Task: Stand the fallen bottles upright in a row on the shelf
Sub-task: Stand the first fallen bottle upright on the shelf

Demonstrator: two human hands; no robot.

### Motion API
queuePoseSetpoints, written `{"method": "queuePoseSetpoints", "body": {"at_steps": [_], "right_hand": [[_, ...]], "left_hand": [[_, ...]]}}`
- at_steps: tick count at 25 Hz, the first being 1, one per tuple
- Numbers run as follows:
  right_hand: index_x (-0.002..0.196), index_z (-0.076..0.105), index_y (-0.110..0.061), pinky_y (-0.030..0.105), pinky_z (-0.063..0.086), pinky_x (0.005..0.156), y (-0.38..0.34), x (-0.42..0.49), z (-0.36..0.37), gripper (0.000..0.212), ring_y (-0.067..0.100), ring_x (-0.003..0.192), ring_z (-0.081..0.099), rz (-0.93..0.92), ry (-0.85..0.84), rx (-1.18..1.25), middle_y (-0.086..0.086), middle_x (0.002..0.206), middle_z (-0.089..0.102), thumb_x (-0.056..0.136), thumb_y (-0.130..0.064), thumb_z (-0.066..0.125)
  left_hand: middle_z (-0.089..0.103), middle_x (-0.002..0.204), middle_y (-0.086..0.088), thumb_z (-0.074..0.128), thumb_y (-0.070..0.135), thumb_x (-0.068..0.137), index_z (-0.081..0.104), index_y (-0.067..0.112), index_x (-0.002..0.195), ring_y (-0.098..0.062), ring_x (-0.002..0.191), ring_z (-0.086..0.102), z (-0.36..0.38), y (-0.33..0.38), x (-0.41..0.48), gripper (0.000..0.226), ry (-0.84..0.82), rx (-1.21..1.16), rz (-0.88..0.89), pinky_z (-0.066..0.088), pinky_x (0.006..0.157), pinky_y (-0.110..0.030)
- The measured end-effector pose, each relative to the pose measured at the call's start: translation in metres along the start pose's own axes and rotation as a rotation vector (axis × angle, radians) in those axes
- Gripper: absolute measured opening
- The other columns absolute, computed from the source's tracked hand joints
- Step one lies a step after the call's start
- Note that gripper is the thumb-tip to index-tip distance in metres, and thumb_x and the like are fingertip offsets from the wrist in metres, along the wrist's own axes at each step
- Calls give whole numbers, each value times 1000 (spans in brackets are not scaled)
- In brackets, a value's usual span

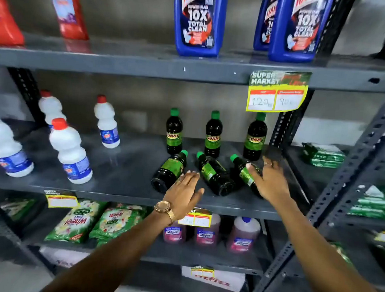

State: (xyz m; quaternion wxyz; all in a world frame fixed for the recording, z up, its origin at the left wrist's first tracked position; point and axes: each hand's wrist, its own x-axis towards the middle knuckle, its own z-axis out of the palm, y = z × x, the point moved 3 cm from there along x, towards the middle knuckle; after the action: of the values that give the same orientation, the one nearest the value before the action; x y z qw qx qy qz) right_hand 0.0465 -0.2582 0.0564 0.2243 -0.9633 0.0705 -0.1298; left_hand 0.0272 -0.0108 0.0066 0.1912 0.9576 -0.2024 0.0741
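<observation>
Right hand (270, 179), fingers spread, rests unclenched on the rightmost fallen bottle (245, 173), cap pointing away-left; left hand (185, 192), empty, nears the leftmost fallen bottle (169, 170).

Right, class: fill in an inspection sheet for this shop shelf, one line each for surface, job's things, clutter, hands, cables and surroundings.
Surface: dark grey metal shelf, middle tier, glossy.
Job's things: three fallen bottles, left, middle and right, dark with green caps pointing back; three upright bottles in a row behind them.
Clutter: four white bottles with red caps stand at the left of the same shelf.
Hands: left hand open, beside the left fallen bottle; right hand open, fingers spread over the right fallen bottle, grip not closed.
Cables: nothing seen.
Surroundings: blue cleaner bottles above, price tag, detergent packs below.
</observation>
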Motion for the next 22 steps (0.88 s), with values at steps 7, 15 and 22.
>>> {"method": "queuePoseSetpoints", "body": {"at_steps": [7,15,22], "right_hand": [[128,50,-7,42,44,98,25,66,37,79,37,125,44,178,-333,-254,19,136,47,68,-52,76],[88,53,-12,25,37,51,41,63,37,62,19,73,57,323,-202,268,1,85,59,45,-51,75],[111,52,-6,14,36,85,40,45,57,64,6,95,46,193,471,675,14,111,54,60,-24,88]], "left_hand": [[37,149,-13,34,29,96,34,7,139,-28,135,34,44,-21,44,48,-73,34,-68,27,116,-36],[9,160,-9,25,35,98,11,8,148,-19,148,3,61,-35,51,57,-78,61,-42,1,122,-32],[11,160,-8,25,36,97,14,9,147,-19,148,4,61,-34,50,58,-34,75,-34,-2,120,-29]]}}
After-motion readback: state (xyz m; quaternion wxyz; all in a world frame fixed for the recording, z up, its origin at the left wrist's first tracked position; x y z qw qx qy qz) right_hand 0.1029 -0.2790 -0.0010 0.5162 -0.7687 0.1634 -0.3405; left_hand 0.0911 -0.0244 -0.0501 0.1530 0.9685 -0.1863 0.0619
